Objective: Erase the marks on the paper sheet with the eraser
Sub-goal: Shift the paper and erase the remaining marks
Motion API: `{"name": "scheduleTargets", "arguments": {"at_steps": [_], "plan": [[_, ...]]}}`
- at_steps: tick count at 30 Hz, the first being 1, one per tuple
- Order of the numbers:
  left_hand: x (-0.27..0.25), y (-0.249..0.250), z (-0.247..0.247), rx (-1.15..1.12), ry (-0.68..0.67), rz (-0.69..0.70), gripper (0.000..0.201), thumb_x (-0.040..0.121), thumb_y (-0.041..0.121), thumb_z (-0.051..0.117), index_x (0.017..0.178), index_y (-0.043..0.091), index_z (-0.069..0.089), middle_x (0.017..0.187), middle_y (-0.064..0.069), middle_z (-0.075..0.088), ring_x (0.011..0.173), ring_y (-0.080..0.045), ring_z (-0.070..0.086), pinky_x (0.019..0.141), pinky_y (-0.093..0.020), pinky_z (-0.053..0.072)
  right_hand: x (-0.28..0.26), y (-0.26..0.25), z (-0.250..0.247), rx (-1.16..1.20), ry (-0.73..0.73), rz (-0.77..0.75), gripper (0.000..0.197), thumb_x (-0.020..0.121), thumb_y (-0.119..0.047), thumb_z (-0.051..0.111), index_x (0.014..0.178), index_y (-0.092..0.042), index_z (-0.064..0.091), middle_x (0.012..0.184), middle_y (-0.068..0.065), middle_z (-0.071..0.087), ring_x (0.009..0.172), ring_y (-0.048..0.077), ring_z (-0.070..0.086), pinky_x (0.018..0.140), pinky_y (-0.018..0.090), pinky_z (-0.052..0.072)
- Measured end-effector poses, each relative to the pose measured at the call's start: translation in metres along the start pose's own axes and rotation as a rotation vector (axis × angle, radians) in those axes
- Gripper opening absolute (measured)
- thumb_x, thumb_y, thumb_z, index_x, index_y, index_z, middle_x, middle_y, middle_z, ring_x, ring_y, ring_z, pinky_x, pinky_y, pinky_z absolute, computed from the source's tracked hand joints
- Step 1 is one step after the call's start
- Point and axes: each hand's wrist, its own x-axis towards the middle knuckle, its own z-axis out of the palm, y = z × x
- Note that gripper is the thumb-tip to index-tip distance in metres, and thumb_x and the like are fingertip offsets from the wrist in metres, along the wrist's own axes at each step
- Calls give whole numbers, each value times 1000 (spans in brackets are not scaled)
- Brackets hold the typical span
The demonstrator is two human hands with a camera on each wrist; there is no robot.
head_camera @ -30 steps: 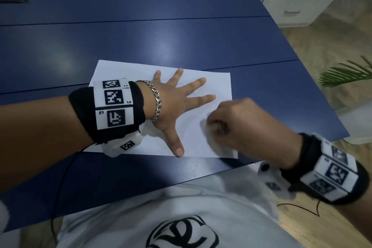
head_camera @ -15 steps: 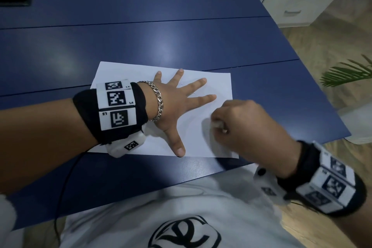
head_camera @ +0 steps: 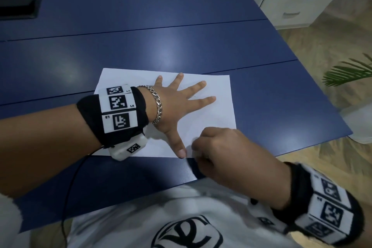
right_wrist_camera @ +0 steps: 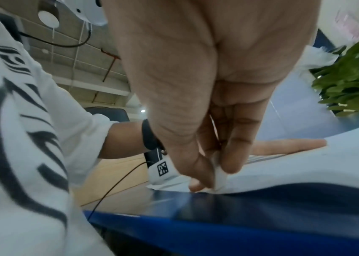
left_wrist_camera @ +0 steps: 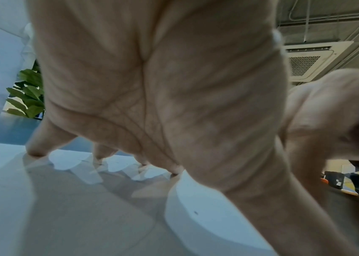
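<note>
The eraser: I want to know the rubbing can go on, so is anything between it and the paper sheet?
Nothing visible. The right hand pinches the eraser at the paper sheet's near edge, beside the thumb of the left hand, which presses flat on the sheet. Actual contact with the paper is unclear.

From my feed, a dark blue table point(head_camera: 181, 36) fills most of the view. Past its far right corner stands a white drawer cabinet point(head_camera: 298, 0) on a pale wood floor point(head_camera: 332, 50). Green plant leaves point(head_camera: 348, 72) show at right. A ceiling vent point(left_wrist_camera: 310, 60) hangs overhead.
</note>
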Motion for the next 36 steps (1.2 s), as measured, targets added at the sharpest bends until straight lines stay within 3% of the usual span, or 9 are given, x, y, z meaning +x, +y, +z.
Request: {"name": "scheduleTargets", "arguments": {"at_steps": [5, 9, 12, 14, 17, 26, 28, 32, 36], "plan": [[-13, -11, 13, 2, 173, 64, 167, 45, 101, 71, 154, 40, -40, 168, 5, -41, 158, -41, -27, 126, -68, -3, 14, 61, -24, 43, 258, 33, 7, 89, -22, 67, 91, -24, 73, 83, -8, 63, 74, 15, 62, 72, 39, 56], [-34, -28, 28, 46, 214, -84, 166, 48, 107, 59, 158, 27, -36, 166, -5, -44, 156, -43, -29, 129, -62, -5, 2, 74, -20, 16, 157, 14, 10, 88, -21, 67, 83, -29, 64, 81, -14, 55, 70, 8, 55, 68, 32, 54], [-52, -43, 36, -40, 158, -147, 157, 58, 101, 62, 160, 30, -34, 165, -3, -45, 157, -42, -29, 130, -58, -5, -9, 67, -22, 18, 4, -10, 5, 89, -27, 65, 90, -31, 69, 85, -14, 59, 75, 2, 55, 64, 17, 44], [-60, -48, 36, -118, 114, -127, 147, 67, 93, 66, 162, 35, -30, 165, 1, -44, 157, -38, -31, 130, -56, -5, -5, 61, -30, -6, -45, -40, 11, 90, -32, 66, 99, -33, 73, 90, -15, 62, 80, 1, 57, 65, 16, 45], [-57, -41, 34, -189, 138, -68, 134, 73, 92, 62, 165, 40, -20, 168, 7, -39, 158, -35, -29, 130, -57, -5, 16, 52, -39, 54, 23, -110, 13, 90, -31, 70, 102, -32, 76, 91, -14, 67, 80, 6, 62, 72, 19, 50], [-33, -22, 45, -189, 134, -157, 155, 46, 106, 63, 155, 52, -33, 168, 10, -39, 156, -47, -26, 122, -74, -3, 79, 36, -34, -30, 176, -80, 12, 89, -19, 59, 78, -16, 64, 72, -2, 62, 66, 22, 57, 67, 44, 54], [-34, -22, 45, -183, 132, -169, 154, 46, 105, 62, 155, 52, -32, 168, 11, -40, 156, -47, -27, 121, -75, -2, 69, 27, -26, -8, 102, -156, 17, 91, -21, 54, 74, -17, 55, 72, -5, 54, 66, 23, 55, 66, 41, 52], [-34, -21, 45, -168, 135, -177, 154, 45, 107, 60, 156, 51, -32, 168, 11, -40, 157, -47, -25, 121, -75, 0, 60, 23, -28, -48, -108, -330, 16, 89, -24, 56, 81, -18, 68, 80, -1, 61, 69, 21, 57, 68, 40, 53], [-32, -23, 47, -171, 148, -167, 156, 42, 109, 58, 155, 52, -33, 168, 11, -38, 157, -48, -24, 121, -77, 1, 88, 43, -42, -89, 100, -198, 12, 87, -18, 57, 78, -17, 65, 76, -2, 57, 68, 23, 56, 66, 47, 54]]}}
